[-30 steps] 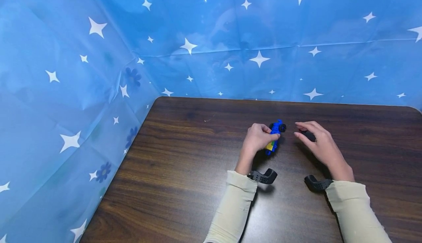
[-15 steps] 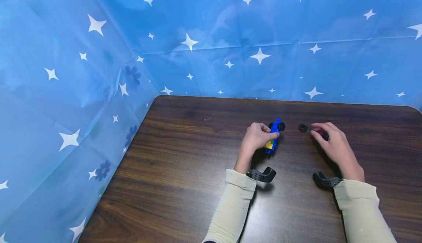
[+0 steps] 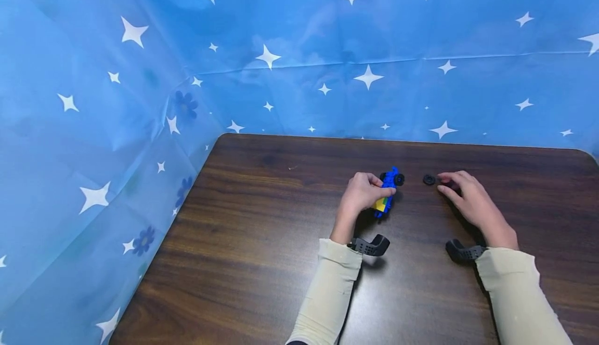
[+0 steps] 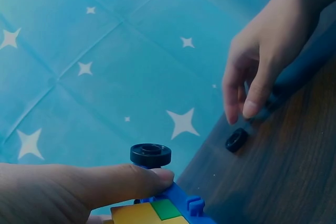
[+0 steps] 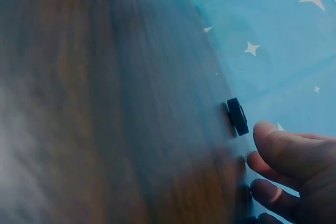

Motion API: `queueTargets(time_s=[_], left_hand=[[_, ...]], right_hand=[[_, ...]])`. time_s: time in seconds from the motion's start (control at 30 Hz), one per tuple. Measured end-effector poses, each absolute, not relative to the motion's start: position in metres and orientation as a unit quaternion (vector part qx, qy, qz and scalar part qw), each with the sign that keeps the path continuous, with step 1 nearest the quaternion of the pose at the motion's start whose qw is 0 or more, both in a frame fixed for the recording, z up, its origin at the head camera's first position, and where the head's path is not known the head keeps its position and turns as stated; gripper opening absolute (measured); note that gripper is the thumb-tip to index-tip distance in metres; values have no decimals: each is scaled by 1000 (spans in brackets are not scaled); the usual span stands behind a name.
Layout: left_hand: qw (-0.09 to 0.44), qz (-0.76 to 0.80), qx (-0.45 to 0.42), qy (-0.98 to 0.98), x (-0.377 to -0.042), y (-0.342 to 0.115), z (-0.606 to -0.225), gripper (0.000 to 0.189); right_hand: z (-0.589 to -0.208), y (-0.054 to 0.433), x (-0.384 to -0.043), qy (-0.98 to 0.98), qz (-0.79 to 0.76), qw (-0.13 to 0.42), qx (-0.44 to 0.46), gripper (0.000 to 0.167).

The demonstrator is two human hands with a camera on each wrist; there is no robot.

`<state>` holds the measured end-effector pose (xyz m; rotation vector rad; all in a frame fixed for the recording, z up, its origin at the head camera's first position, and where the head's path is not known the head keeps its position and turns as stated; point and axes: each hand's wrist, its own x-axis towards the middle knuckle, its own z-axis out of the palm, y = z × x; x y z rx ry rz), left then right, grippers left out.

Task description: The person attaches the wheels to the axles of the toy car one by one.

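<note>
My left hand (image 3: 364,194) pinches a blue toy car (image 3: 390,180) between thumb and fingers, held over the table. Its yellow and green blocks (image 4: 144,213) show beside the thumb in the left wrist view. A black wheel (image 4: 150,155) is fitted at the car's far end. Another black wheel (image 3: 429,179) lies loose on the tabletop, to the right of the car. My right hand (image 3: 472,199) hovers just right of that loose wheel, fingers bent loosely and nothing between them. A small gap parts fingertips and wheel in the right wrist view.
The dark wood table (image 3: 262,220) runs back to a blue star-patterned cloth (image 3: 299,38), which also hangs along the left side. A black wrist mount (image 3: 372,245) sits on the left wrist and a similar mount (image 3: 462,251) on the right.
My right hand has moved right, away from the car. A black thing it partly covered gives way to the loose wheel in plain sight. The left hand keeps its hold on the car.
</note>
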<state>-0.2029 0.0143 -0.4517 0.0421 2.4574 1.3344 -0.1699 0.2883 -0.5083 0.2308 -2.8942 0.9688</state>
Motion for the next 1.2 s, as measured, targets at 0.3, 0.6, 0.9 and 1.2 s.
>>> queueTargets(time_s=[0.3, 0.6, 0.9, 1.2], left_hand=[[180, 473, 11, 863, -204, 12, -450, 28], [181, 468, 10, 865, -205, 10, -448, 29], [188, 473, 10, 861, -204, 10, -448, 28], [197, 467, 13, 862, -203, 11, -447, 29]], right_hand=[[-500, 292, -183, -953, 286, -3, 100, 43], [-490, 296, -198, -954, 253, -28, 158, 42], [-490, 295, -207, -958, 223, -18, 182, 39], [-486, 298, -214, -959, 188, -10, 214, 34]])
